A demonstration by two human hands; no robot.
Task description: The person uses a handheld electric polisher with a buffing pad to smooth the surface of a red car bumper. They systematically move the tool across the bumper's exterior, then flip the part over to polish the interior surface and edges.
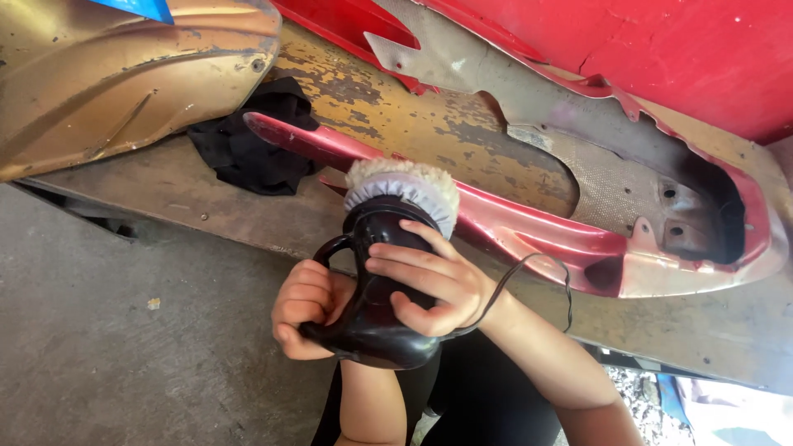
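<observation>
So I've got the black polisher (376,289) in both hands, its fluffy white wool pad (405,188) pressed right against the edge of the long red fairing panel (529,231). My right hand (429,285) is wrapped over the body of the polisher, fingers curled across the top, grip firmly on it. My left hand (304,310) is clenched around the loop handle on the polisher's left side. A thin black cord (541,268) loops off to the right of the polisher, just past my right wrist.

The red panel lies flat on a beat-up counter (396,116), basically a worn board with yellowish paint flaking off in patches and grey bare spots. Past the polisher, at the far right end of the panel, the hollow grey underside shows with a couple of holes. A crumpled black cloth (252,140) sits on the counter up and left of the polisher. Further left of that is a gold body panel (107,74), scuffed. Behind the red panel there's more red bodywork (677,49). Below left of the polisher is plain grey concrete floor (124,347).
</observation>
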